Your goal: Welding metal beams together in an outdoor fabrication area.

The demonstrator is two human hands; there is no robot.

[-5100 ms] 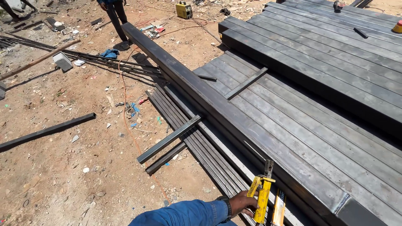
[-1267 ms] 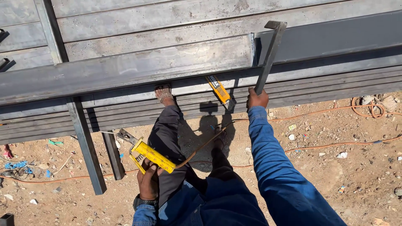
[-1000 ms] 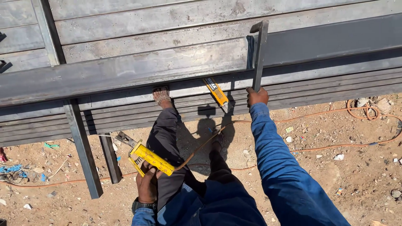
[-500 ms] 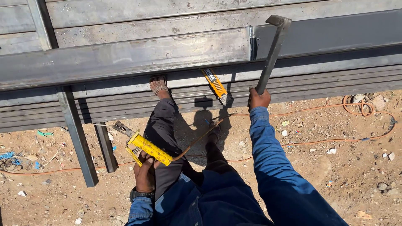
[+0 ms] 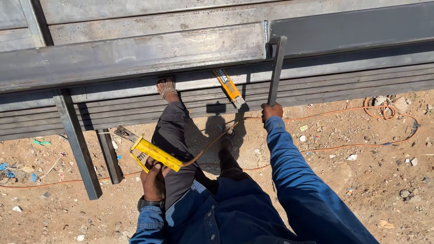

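Standing: outdoors on dry reddish dirt strewn with pebbles and scraps (hard sunlight, sharp shadows).
Right hand: right hand clenched around the lower end of a slim dark metal chipping hammer, whose head touches the seam between two long grey steel box beams.
Left hand: left hand wrapped around a yellow welding electrode holder, held low beside the knee, its jaws pointing away from the steel.
Surface: stacked grey steel tubes under the beams, lying on dark crosswise steel bars.
Nearby: yellow packet of welding rods resting on the tubes, just left of the hammer; orange cable snaking over the dirt.
Foot: sandalled foot propped on the tubes.
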